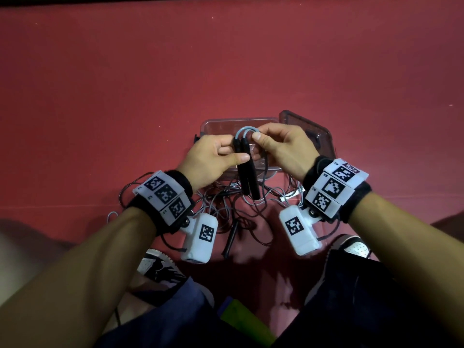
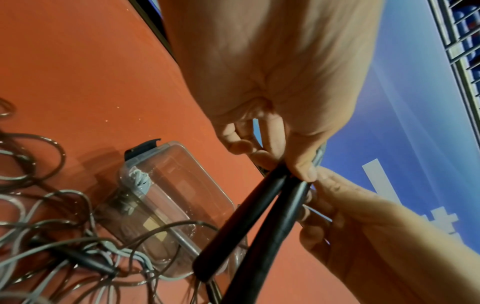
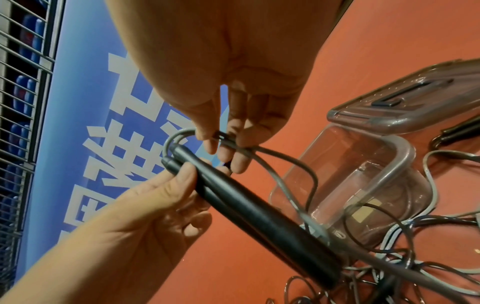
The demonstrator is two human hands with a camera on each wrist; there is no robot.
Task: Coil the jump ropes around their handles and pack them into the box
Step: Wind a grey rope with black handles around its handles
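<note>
Black wristbands point(image 1: 179, 180) carry white blocks printed with black square markers point(image 1: 164, 194); dark trousers point(image 1: 364, 297), black-and-white shoes point(image 1: 158, 268)

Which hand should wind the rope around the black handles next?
The right hand, probably. It already pinches the rope just where it loops out of the handles. The left hand grips both handles together, so it is busy steadying them.

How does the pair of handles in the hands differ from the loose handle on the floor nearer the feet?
The held handles are two, side by side, lifted over the box and gripped by the left hand; the floor handle is single, lying untouched among tangled rope. The right hand pinches the held pair's rope. All are black and slim.
</note>
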